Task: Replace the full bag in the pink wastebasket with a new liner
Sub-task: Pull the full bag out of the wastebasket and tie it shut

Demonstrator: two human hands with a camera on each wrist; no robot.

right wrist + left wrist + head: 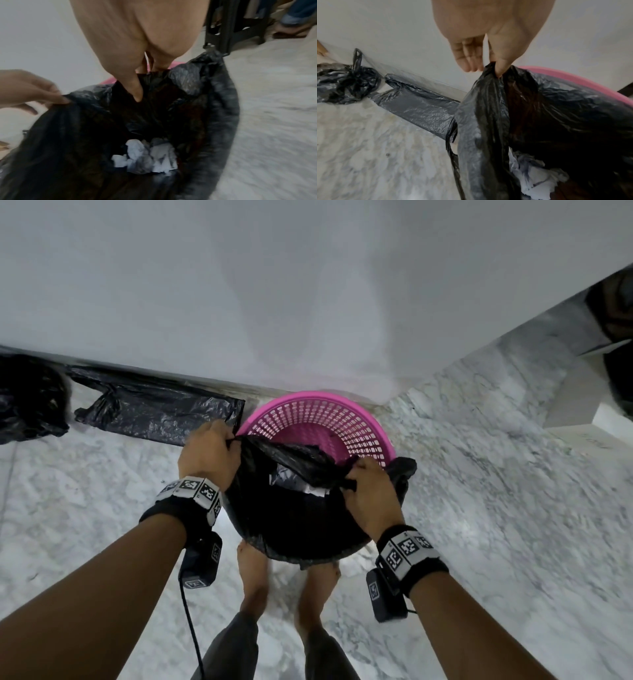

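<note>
Centrally, a marbled floor (479,508) and white wall (308,285) are recorded, with the pink wastebasket (318,419) set at the wall's foot just above mid-frame, its mesh interior largely bared. Next, the full black bag (291,522) is held raised in front of the basket, crumpled white paper (145,155) seen inside; a flat new liner (154,412) and a tied black bag (27,398) are listed at upper left. Lastly, the bag's rim is pinched by the left hand (209,453) and grasped by the right hand (371,498).
</note>
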